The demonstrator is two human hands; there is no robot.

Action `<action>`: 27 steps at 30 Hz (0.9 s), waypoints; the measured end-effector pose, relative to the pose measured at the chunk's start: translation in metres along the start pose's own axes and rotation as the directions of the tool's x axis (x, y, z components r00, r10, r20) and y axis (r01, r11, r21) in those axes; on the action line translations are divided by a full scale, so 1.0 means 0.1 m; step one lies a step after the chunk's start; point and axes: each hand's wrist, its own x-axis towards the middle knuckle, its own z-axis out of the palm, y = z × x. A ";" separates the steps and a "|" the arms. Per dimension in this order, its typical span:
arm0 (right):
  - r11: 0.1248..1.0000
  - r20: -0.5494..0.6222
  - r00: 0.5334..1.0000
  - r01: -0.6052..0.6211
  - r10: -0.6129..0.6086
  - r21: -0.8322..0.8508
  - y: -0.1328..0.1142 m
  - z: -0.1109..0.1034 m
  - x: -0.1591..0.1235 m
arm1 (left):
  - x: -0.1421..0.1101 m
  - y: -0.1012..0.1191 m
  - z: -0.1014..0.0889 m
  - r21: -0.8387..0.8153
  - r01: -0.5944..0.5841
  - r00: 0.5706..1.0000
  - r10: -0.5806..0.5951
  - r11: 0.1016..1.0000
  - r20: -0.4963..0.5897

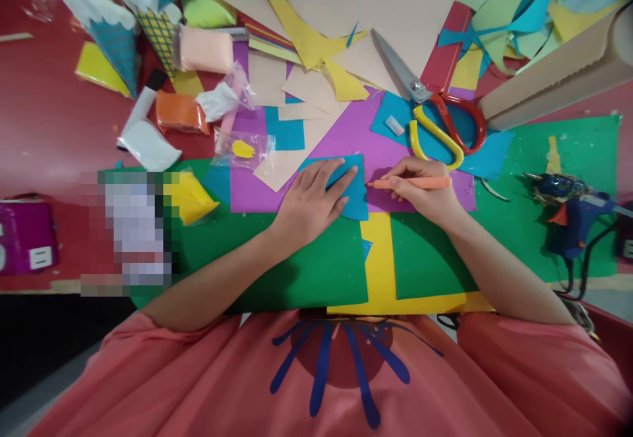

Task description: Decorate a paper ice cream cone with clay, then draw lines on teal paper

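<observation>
My left hand [311, 200] lies flat, fingers spread, on a blue sheet piece [357, 190] with a curved lower edge. That piece rests partly on a purple sheet [341, 140]. Between the fingers of my right hand [420, 193] is an orange marker [428, 182], its tip pointing left at the right edge of the blue piece. Whether the tip touches the piece or the purple sheet, I cannot tell. Scissors [420, 91] with one red and one yellow handle lie spread apart just beyond my right hand, over another blue piece [388, 114].
Green sheets [306, 272] and a yellow sheet [378, 259] cover the near table. A glue gun [576, 219] lies at right, near a beige roll [558, 61]. At left are decorated cones [116, 35] and clay packs [180, 113]. Colored scraps [514, 15] pile up at the far right.
</observation>
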 end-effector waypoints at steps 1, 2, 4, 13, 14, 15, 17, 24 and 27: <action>1.000 0.008 1.000 0.000 -0.001 0.003 0.00 0.00 0.00 | 0.00 0.00 0.00 0.007 -0.002 1.000 0.002 1.000 -0.006; 1.000 0.014 1.000 -0.001 0.000 0.005 0.00 0.00 0.00 | 0.00 0.00 0.00 0.013 -0.005 1.000 0.006 1.000 -0.011; 1.000 0.018 1.000 -0.011 0.010 0.017 0.00 -0.01 0.01 | 0.00 0.00 0.00 0.017 -0.014 1.000 0.014 1.000 -0.012; 0.990 -0.059 0.997 -0.041 0.049 0.135 0.02 -0.02 0.00 | 0.01 -0.05 -0.02 -0.003 -0.039 0.999 0.039 0.999 0.005; 0.993 -0.050 0.998 -0.019 0.025 0.116 0.02 -0.01 0.00 | 0.01 -0.05 -0.02 -0.014 -0.030 0.999 0.031 0.999 0.015; 0.995 -0.040 0.999 0.003 0.001 0.095 0.02 -0.01 0.00 | 0.01 -0.05 -0.01 -0.024 -0.021 0.999 0.022 0.999 0.025; 0.998 -0.021 0.999 0.036 -0.035 0.057 0.02 0.00 0.00 | 0.01 -0.05 -0.01 -0.037 -0.010 0.999 0.012 0.999 0.042; 0.999 -0.003 0.999 0.049 -0.049 -0.001 -0.01 0.01 0.00 | 0.02 -0.06 -0.01 -0.018 -0.025 0.999 0.026 1.000 0.040; 0.999 0.008 0.999 0.037 -0.037 -0.023 -0.01 0.00 0.01 | 0.02 -0.06 0.00 -0.002 -0.035 0.999 0.035 0.999 0.023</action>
